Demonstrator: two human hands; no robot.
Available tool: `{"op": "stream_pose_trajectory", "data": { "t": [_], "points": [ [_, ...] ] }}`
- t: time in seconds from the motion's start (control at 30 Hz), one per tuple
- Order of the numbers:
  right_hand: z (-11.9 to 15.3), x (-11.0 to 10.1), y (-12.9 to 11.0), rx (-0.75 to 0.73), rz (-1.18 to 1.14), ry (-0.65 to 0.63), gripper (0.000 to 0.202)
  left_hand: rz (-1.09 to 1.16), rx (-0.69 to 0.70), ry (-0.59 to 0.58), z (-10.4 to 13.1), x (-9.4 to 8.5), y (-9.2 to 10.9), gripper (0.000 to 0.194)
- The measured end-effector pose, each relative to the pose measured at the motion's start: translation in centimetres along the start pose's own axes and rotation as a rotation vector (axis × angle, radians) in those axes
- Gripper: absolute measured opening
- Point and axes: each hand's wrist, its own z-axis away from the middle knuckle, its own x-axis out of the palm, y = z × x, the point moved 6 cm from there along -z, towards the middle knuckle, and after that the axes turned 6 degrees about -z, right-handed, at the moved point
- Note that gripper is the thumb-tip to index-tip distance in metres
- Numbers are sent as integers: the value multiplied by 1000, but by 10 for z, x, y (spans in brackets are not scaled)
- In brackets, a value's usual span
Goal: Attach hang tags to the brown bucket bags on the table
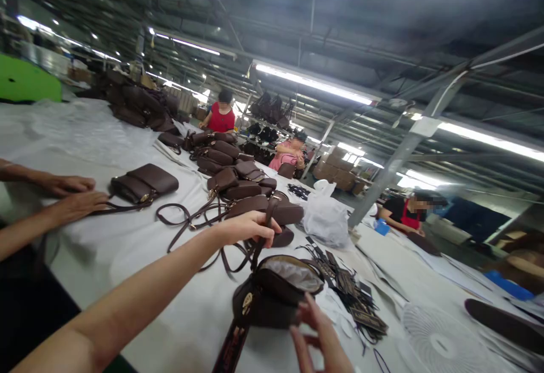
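A dark brown handbag (276, 302) stands on the white-covered table in front of me, its zipped top open on pale stuffing. My left hand (253, 228) is closed around the bag's brown strap (257, 254), raised above the bag's left end. At the bag's near right side is my right hand (318, 336), fingers apart and curved. Its fingertips are close to the bag's lower edge; I cannot tell whether they touch. A strap with lettering (232, 347) hangs from the bag's left end, beside a gold-coloured fitting (247, 303).
Brown bags (225, 152) with loose straps are heaped beyond my left hand. Black tags (348, 288) and a white plastic bag (325, 214) lie to the right. A co-worker's hands (80, 200) rest beside another bag (147, 183) at left. A white fan (440, 339) is at lower right.
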Motion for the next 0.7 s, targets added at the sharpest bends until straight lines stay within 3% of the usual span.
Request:
{"op": "stream_pose_trajectory", "data": {
  "t": [0.1,0.17,0.23,0.33,0.4,0.47,0.6,0.7],
  "points": [
    [-74,-33,-47,-287,236,81,70,-248,54,-215,-11,23,45,29],
    [-115,-31,-77,-476,347,26,79,-395,67,-303,-15,37,63,19],
    [-143,-18,-96,-601,360,-98,75,-532,92,-333,-18,45,73,10],
    [-170,0,-94,-524,220,-362,59,-577,129,-333,-17,40,77,5],
    [-183,-5,-76,-371,137,-455,40,-528,132,-262,-15,21,75,8],
    [-198,-31,-54,-264,118,-419,27,-474,116,-154,-12,-6,69,14],
    [-228,-121,-25,-202,282,-157,28,-425,105,24,-7,-57,50,18],
    [-237,-179,-11,-147,469,-74,34,-516,79,90,-7,-73,36,22]
  ]
}}
